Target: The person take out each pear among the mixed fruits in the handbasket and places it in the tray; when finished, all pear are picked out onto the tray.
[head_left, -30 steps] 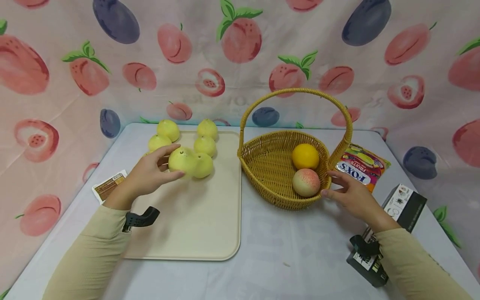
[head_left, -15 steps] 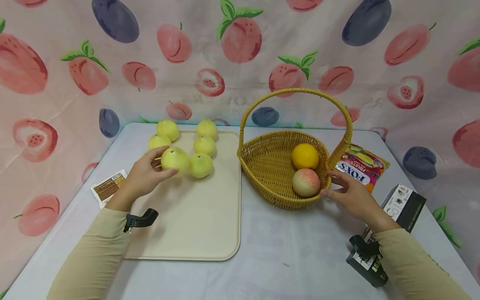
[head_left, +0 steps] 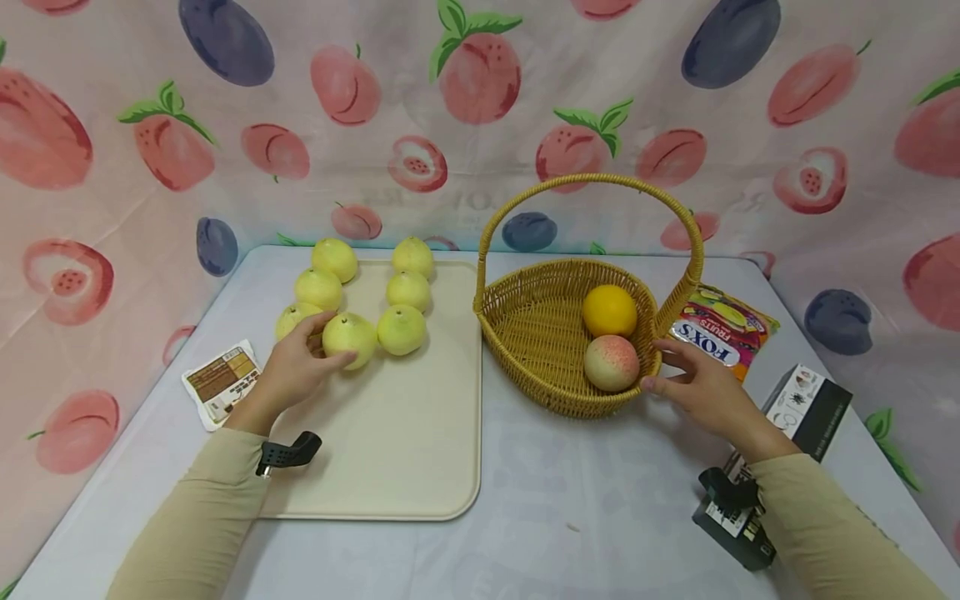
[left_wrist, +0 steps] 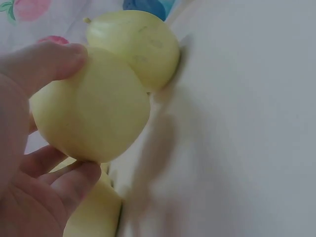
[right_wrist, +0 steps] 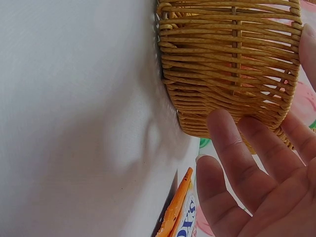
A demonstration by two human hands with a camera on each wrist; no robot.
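My left hand holds a pale yellow-green pear between thumb and fingers, low over the cream tray. In the left wrist view the thumb lies on one side of this pear and the fingertips touch the opposite side. A neighbouring pear is right beside it; more stand in two rows at the back of the tray. My right hand holds the right end of the wicker basket, thumb at the rim and fingers against the outer wall. Inside are an orange and a peach.
Behind the right hand lies a FOX'S candy bag. A black-and-white box stands partly under the right forearm. Left of the tray is a brown-and-white packet. The basket's tall handle arches over it, and a fruit-print cloth hangs behind the table.
The left hand has moved the pear leftward and down, away from over the right row, to the front of the tray's pears. The right hand has stayed at the basket.
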